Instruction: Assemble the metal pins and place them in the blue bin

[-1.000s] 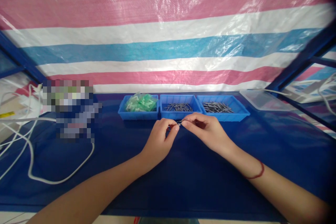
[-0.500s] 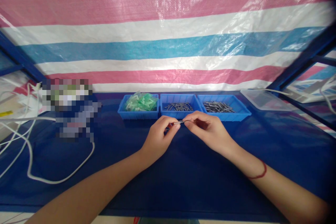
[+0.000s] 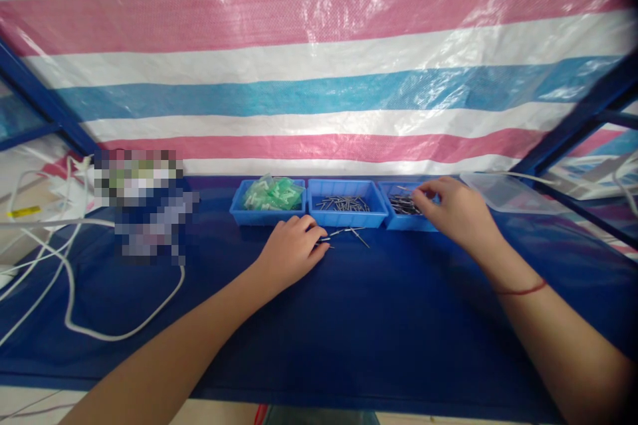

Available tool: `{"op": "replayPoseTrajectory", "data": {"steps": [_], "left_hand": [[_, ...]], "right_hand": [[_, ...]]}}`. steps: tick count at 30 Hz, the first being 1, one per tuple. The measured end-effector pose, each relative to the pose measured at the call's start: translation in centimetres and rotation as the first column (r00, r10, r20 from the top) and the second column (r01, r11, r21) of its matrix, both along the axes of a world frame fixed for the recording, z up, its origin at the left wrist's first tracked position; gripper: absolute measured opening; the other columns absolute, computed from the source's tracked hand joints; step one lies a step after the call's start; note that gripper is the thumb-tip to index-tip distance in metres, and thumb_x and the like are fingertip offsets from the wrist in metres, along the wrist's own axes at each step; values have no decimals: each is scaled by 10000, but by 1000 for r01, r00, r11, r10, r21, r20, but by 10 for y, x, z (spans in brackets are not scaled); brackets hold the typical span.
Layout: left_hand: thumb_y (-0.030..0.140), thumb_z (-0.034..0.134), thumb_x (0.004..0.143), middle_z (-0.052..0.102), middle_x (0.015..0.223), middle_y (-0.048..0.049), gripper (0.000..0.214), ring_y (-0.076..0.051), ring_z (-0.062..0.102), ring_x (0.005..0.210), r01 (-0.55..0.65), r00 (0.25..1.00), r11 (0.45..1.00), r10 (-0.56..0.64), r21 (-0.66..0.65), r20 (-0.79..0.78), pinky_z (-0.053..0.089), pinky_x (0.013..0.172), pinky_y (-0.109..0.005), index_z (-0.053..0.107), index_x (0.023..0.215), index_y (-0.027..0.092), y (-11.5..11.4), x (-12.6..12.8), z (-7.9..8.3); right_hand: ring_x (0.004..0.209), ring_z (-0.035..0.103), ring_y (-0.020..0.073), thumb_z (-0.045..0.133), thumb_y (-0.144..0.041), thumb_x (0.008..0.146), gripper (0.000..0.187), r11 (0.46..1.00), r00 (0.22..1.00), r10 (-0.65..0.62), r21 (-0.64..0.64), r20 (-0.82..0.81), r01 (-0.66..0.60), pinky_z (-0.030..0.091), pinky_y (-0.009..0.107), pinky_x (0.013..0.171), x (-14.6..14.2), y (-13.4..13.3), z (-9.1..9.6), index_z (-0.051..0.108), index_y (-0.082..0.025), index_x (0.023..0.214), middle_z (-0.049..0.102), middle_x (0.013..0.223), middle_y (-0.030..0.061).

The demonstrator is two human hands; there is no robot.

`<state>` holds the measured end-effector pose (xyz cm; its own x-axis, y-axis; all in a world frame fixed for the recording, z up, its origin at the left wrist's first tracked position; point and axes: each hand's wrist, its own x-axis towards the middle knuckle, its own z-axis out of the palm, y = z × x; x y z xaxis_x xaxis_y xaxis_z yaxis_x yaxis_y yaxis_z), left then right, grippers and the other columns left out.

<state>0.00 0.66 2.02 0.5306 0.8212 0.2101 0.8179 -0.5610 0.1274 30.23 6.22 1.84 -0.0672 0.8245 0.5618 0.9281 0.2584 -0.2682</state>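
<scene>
- At far left, white cables (image 3: 112, 338) loop over the blue table (image 3: 319, 345) beside a pixelated patch (image 3: 149, 212); whatever it covers cannot be made out.
- Next, the left bin (image 3: 266, 218) holds green packets (image 3: 274, 194).
- Near its front corner, the left hand (image 3: 294, 249) rests low, fingers curled over metal rods (image 3: 325, 238); I cannot tell whether it grips them, since its fingers hide their ends.
- Just right of it, loose rods (image 3: 359, 237) lie on the table before the middle bin (image 3: 347, 219), which holds more.
- A moment ago both hands met around one rod; now they have parted, so the two-handed work seems paused.
- The right hand (image 3: 456, 209) is over the right bin (image 3: 411, 224), thumb and forefinger seemingly pinching a single rod (image 3: 405, 188); it hides much of the pile.
- At far right, a clear tray (image 3: 513, 194), partly covered by that hand.
</scene>
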Motion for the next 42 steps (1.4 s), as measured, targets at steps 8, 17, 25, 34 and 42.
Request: {"op": "replayPoseTrajectory", "data": {"steps": [8,17,25,34,42], "left_hand": [[252,396,963,616,1001,-65,253,-197,573,914,40,999,994,-41,-101,-6,444,862,-338,633,1010,176,3,2,-5],[253,430,952,630,1025,-80,254,-204,586,964,7,998,994,1,-109,65,459,895,-339,623,1095,168,6,4,-14],[229,460,930,638,959,-59,211,-191,594,912,17,968,991,17,-131,250,461,857,-334,656,987,173,6,8,-16],[289,550,890,640,870,-17,146,-135,592,789,106,815,978,19,-180,579,466,758,-254,655,914,190,-9,22,-11],[284,637,820,676,871,-16,219,-137,618,768,69,565,955,201,-289,800,485,716,-257,641,1018,191,-10,24,-14]], "right_hand": [[759,603,224,530,-314,842,198,994,997,82,65,12,-82,452,347,732,-15,-4,-1,675,-181,868,633,781,67],[845,601,219,518,-292,881,168,930,932,360,90,-40,-355,464,357,804,-54,-37,10,651,-193,853,655,882,66],[818,595,210,500,-258,896,166,842,843,529,-57,-100,-536,470,382,793,-71,-44,4,648,-204,844,644,873,75],[792,595,175,475,-298,930,184,734,739,607,-151,-294,-663,474,319,735,-85,-56,1,632,-205,911,633,864,61],[715,538,142,476,-281,929,189,665,685,624,-204,-376,-718,439,279,658,-88,-57,0,625,-196,849,587,799,39]]}}
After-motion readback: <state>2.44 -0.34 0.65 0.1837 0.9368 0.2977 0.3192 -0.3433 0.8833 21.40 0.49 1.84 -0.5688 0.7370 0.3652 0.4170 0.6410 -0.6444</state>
